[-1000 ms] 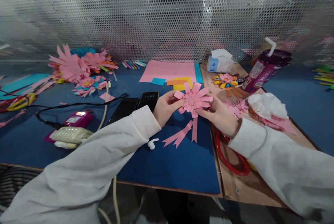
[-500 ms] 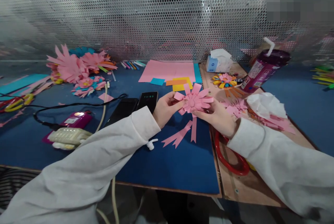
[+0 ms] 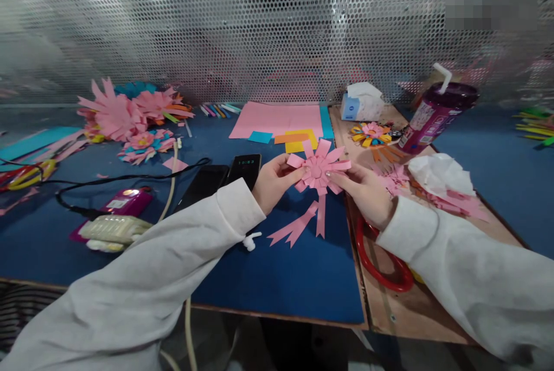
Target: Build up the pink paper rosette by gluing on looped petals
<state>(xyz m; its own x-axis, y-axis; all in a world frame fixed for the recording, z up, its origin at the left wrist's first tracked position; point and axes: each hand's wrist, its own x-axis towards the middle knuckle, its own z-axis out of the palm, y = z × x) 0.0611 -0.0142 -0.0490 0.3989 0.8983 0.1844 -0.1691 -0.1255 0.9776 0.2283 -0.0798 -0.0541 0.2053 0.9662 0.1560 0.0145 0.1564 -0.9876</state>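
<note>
A pink paper flower [image 3: 319, 168] with looped petals is held between both hands above the blue table. My left hand [image 3: 277, 182] pinches its left petals, thumb on the front and fingers behind. On the other side my right hand [image 3: 362, 189] grips the right petals, its thumb near the flower's centre. Below the flower lie pink paper ribbon strips [image 3: 298, 224] with notched ends; whether the upright strip is joined to the flower I cannot tell. Under my right wrist, red-handled scissors [image 3: 383, 264] rest partly hidden on the wooden board.
Phones [image 3: 244, 168] lie left of my hands, beside a cable and a purple device [image 3: 130, 201]. Finished paper flowers [image 3: 116, 111] are piled at the back left. Pink sheets [image 3: 277, 117], a tissue box [image 3: 362, 105] and a purple cup [image 3: 433, 120] stand behind.
My right thumb has shifted up and inward onto the flower's right petals. The flower has turned slightly and moved a little left. My left hand keeps its hold.
</note>
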